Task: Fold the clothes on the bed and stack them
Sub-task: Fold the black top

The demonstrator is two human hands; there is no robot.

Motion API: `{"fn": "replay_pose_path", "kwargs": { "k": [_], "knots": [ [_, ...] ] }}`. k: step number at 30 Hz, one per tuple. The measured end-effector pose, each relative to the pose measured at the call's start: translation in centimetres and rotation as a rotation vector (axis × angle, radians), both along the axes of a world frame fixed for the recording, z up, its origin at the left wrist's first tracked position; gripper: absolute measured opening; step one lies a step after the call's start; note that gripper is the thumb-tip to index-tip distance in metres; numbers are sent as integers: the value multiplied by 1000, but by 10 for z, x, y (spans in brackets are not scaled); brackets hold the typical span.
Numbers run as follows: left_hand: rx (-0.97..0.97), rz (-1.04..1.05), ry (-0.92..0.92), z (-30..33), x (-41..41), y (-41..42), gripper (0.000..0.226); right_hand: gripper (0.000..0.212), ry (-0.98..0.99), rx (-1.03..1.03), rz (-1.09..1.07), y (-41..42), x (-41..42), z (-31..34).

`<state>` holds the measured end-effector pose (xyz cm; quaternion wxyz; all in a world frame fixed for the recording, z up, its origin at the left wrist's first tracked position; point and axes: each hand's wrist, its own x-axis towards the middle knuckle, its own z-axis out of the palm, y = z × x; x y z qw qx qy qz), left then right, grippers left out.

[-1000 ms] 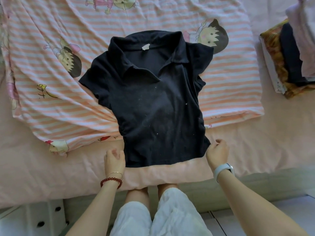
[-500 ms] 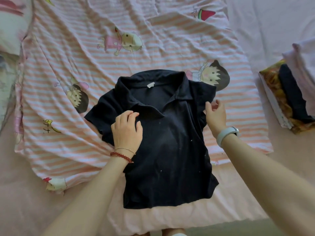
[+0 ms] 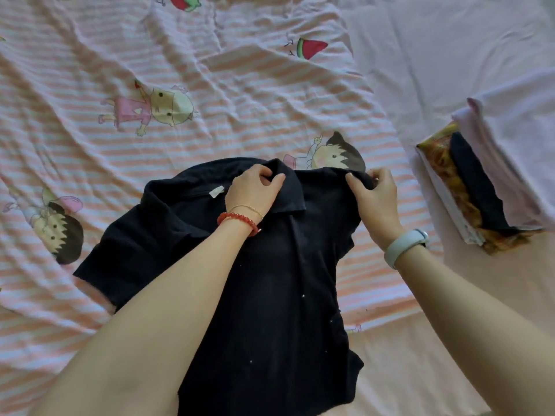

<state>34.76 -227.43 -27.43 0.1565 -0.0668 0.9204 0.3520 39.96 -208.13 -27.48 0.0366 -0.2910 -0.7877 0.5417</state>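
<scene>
Lying front-up on the striped sheet [image 3: 90,163] in the middle of the bed, the black polo shirt [image 3: 270,295] has its left sleeve spread flat while the left hand [image 3: 253,190] pinches the collar near its middle. Further right, the right hand [image 3: 374,196] pinches the shoulder seam, the two hands apart, and the step seems to be folding that side inward, best done by keeping the edge taut and laying it straight. Well off to the right sits the stack of folded clothes [image 3: 480,187].
</scene>
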Motion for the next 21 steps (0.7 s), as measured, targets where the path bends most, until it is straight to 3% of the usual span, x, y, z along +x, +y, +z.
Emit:
{"fn": "replay_pose_path", "kwargs": {
  "k": [3, 9, 12, 15, 19, 21],
  "knots": [
    [10, 28, 134, 4, -10, 11, 25, 22, -25, 34, -37, 6, -2, -4],
    [-46, -23, 27, 1, -17, 17, 27, 32, -160, -179, -87, 13, 19, -10],
    [-109, -25, 87, -4, -15, 21, 16, 36, -212, -234, -11, 0, 44, -17],
    [-44, 34, 180, -4, -15, 21, 13, 34, -184, -313, -20, -12, 57, -20],
    [-31, 53, 215, 0, -18, 14, 14, 37, -54, 52, -16, -16, 56, -13],
    [-31, -14, 176, 3, -15, 7, 15, 39, -102, 264, 25, -13, 51, -11]
  ]
}}
